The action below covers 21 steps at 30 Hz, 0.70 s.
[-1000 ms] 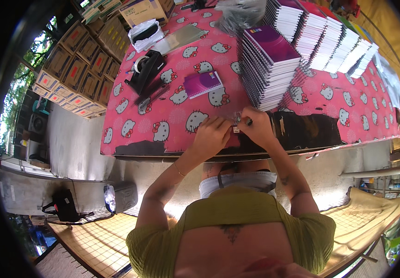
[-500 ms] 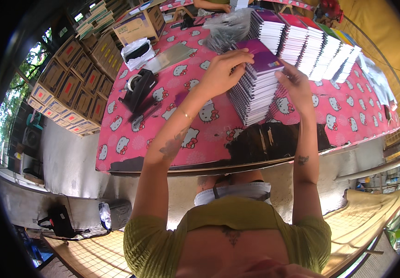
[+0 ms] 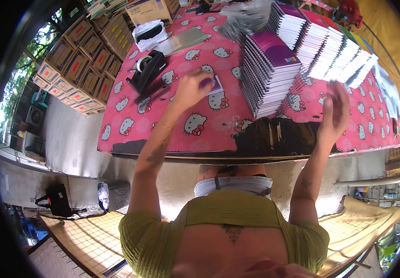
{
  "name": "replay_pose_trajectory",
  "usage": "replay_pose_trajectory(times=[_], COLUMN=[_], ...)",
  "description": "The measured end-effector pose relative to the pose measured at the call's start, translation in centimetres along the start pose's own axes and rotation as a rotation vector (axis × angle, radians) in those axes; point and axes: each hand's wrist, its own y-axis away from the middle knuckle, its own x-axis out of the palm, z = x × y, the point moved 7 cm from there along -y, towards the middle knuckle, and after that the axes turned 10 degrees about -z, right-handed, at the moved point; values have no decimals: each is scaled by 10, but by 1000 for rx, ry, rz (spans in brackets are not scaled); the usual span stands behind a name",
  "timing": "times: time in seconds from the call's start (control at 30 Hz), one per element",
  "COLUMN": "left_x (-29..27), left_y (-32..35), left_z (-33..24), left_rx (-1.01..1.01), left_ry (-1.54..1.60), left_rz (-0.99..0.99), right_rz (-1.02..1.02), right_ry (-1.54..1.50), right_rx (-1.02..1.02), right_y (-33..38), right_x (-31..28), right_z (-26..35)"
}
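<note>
A tall stack of spiral-bound notebooks [image 3: 274,76], with a purple cover on top, stands on the pink table, coils on its left side. Left of the stack, my left hand [image 3: 194,89] is curled at a small purple-and-white notepad [image 3: 216,87]. Purple shows between its fingers and thumb, and the hand covers part of the pad. My right hand [image 3: 335,109] is raised to the right of the stack, apart from it, with its fingers extended and nothing in it.
More notebook stacks [image 3: 318,46] stand in a row at the far right. A black tape dispenser [image 3: 147,72], clear plastic sheets [image 3: 184,41] and crumpled plastic [image 3: 241,22] lie farther back on the table [image 3: 163,134]. Cardboard boxes [image 3: 77,65] are piled at left.
Both hands have come off the notebook stack. My left hand moved left and down to the small notepad; my right hand moved right. The view has shifted slightly.
</note>
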Motion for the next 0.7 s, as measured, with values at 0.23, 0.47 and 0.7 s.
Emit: replay_pose_trajectory(times=[0.23,0.47,0.7], left_x=[16,4,28], left_y=[74,98,133], left_z=[24,-55,-57], left_rx=[155,68,-356], left_ry=[-327,-12,391], left_rz=[-84,-17,-156], right_rz=[721,531,447], right_ry=[-305,-268,-369], right_rx=[233,620,714], right_y=[111,193,220], right_x=[81,124,132], right_z=[19,-68,-83])
